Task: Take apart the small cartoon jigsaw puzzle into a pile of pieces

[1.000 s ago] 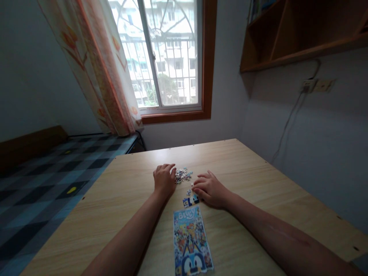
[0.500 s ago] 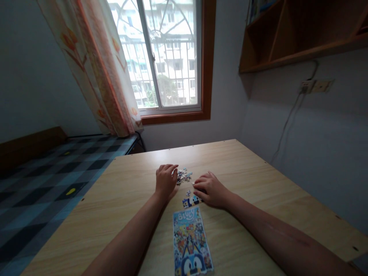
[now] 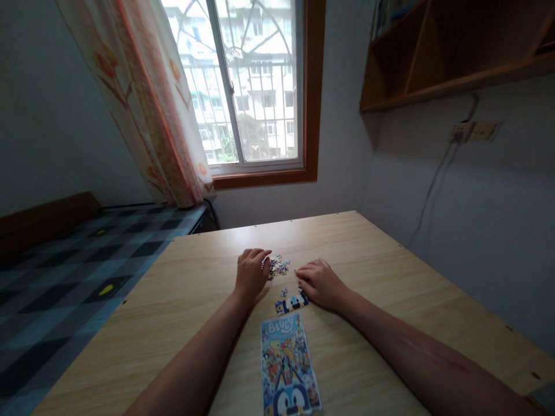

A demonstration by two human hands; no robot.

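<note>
Since the earlier frame your right hand (image 3: 319, 283) is edging toward the loose puzzle pieces (image 3: 277, 266) mid-counter (image 3: 390, 289); your left hand (image 3: 251, 270) is curling its fingers at them, grip unclear. They're probably light, thin card: pinch edges.

— Where did the light come from?

— Only from the window (image 3: 247, 86) at twelve o'clock; it was overexposed and washed out, while the room stayed dim.

— Shadows?

— Soft ones lay under the forearms on the counter (image 3: 368, 260). The shelf (image 3: 455, 52) at two o'clock was dark.

— Sharpness?

— The middle was fairly clear. Toward the edges the wide lens bent lines, and small details looked soft.
</note>
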